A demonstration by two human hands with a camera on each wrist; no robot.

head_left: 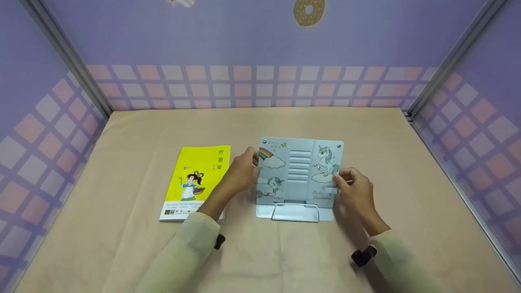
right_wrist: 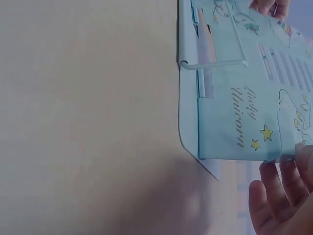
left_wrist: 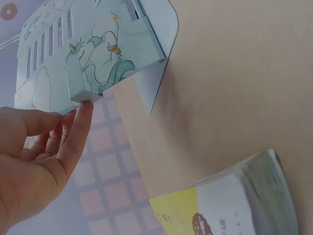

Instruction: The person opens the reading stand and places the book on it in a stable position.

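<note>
A pale blue metal book stand with unicorn prints stands tilted back on the cloth, its slotted panel raised above a flat base. My left hand pinches the panel's left edge between thumb and fingers. On the opposite side my right hand holds the right edge, with the thumb in front and fingers behind. A wire page holder projects at the panel's bottom. In the left wrist view, the left fingertips are at a small folded tab on the panel's side.
Left of the stand lies a yellow book with a drawn figure on its cover, partly behind my left forearm. A beige cloth covers the table. Purple walls with a checked band enclose the back and sides.
</note>
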